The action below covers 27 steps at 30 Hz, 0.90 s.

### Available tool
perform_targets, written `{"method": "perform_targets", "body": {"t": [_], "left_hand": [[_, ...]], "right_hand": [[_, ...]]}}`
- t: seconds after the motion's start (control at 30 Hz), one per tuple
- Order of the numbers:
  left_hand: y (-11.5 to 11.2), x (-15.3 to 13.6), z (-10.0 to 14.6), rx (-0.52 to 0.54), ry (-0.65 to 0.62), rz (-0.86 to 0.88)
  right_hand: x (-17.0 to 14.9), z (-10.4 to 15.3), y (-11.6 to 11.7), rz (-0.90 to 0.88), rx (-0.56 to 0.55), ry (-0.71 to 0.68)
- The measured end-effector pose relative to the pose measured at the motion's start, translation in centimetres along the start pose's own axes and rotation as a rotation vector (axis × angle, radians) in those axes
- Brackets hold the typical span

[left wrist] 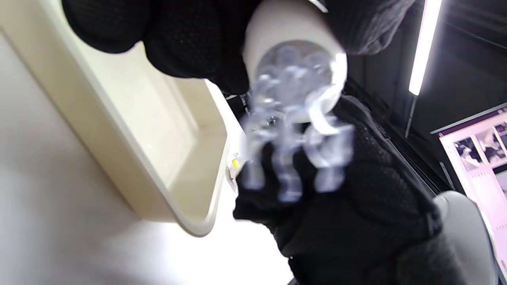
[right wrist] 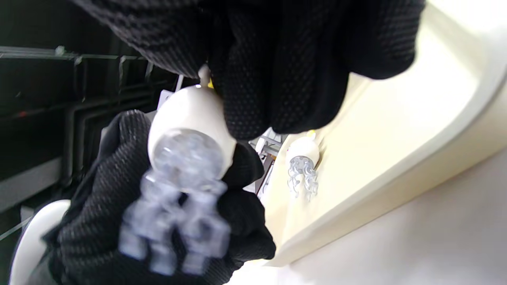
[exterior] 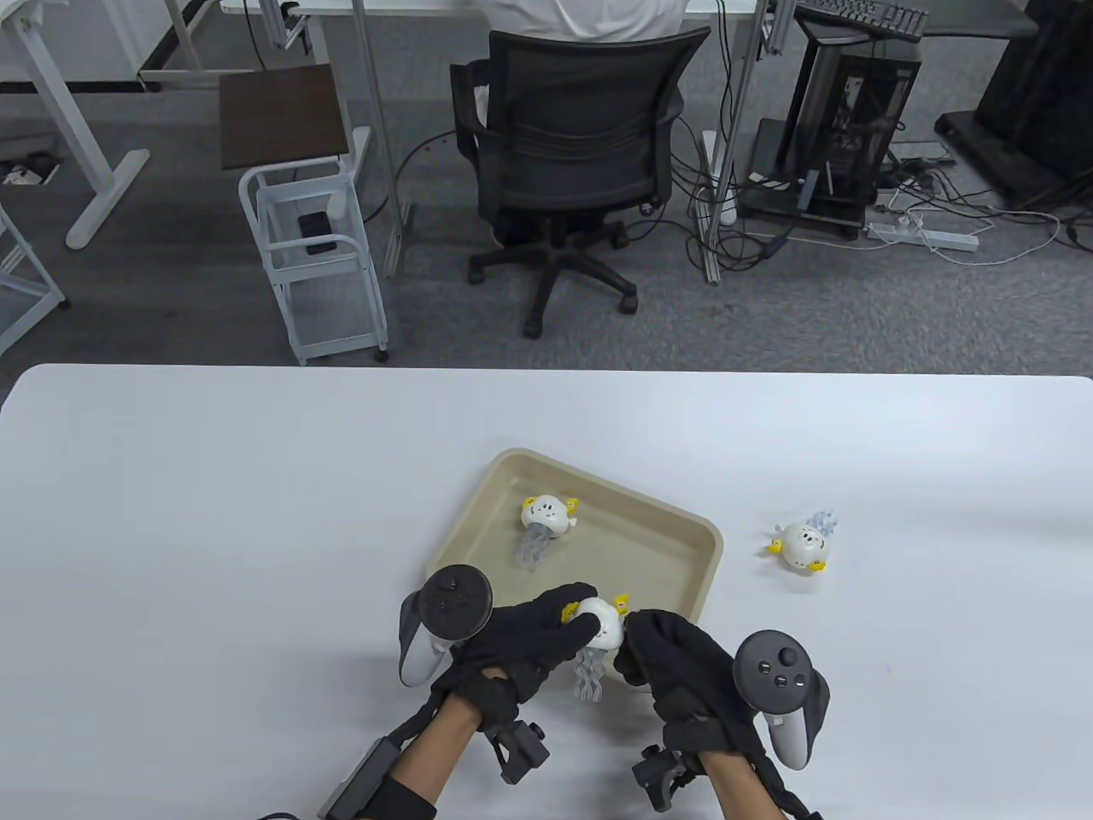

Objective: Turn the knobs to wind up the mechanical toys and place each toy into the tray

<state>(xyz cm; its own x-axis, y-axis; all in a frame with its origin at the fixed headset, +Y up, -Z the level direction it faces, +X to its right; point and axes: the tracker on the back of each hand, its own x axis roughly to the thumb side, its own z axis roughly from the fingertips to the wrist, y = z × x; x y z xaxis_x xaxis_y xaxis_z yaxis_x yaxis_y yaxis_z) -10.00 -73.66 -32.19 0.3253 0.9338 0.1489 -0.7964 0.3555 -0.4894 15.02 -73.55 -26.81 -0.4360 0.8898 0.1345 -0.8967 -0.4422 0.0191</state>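
Note:
A white jellyfish toy (exterior: 598,628) with yellow knobs and clear tentacles hangs above the near edge of the beige tray (exterior: 675,525). My left hand (exterior: 534,636) grips its round body from the left. My right hand (exterior: 653,649) pinches the knob side on the right. In the left wrist view the toy (left wrist: 295,67) shows its blurred tentacles from below, and the right wrist view shows the same toy (right wrist: 188,130) between both gloves. A second jellyfish toy (exterior: 546,517) lies inside the tray, also visible small in the right wrist view (right wrist: 303,158). A third toy (exterior: 803,547) sits on the table right of the tray.
The white table (exterior: 213,555) stretches wide to the left and behind the tray. Beyond its far edge stand an office chair (exterior: 572,145) with a seated person, a white cart (exterior: 312,248) and a computer tower (exterior: 845,120).

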Motion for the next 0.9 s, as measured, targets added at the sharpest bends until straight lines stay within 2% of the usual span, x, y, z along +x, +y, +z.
{"method": "perform_targets", "body": {"t": [0.23, 0.4, 0.47, 0.63, 0.8, 0.9], "left_hand": [[0.6, -1.2, 0.0, -0.039, 0.097, 0.205], [0.8, -1.6, -0.1, -0.13, 0.142, 0.254], [0.8, -1.4, 0.0, -0.118, 0.13, 0.237], [0.8, 0.0, 0.2, -0.066, 0.032, 0.099], [0.2, 2.0, 0.6, -0.001, -0.122, -0.068], [0.0, 2.3, 0.6, 0.011, -0.155, -0.11]], "right_hand": [[0.9, 0.0, 0.1, 0.091, 0.063, -0.142], [1.6, 0.0, -0.1, 0.161, 0.065, -0.212], [1.5, 0.0, -0.2, 0.172, 0.073, -0.224], [1.3, 0.1, -0.2, 0.098, 0.024, -0.146], [0.0, 0.0, -0.3, -0.148, 0.019, 0.035], [-0.6, 0.0, -0.3, -0.255, 0.028, 0.108]]}}
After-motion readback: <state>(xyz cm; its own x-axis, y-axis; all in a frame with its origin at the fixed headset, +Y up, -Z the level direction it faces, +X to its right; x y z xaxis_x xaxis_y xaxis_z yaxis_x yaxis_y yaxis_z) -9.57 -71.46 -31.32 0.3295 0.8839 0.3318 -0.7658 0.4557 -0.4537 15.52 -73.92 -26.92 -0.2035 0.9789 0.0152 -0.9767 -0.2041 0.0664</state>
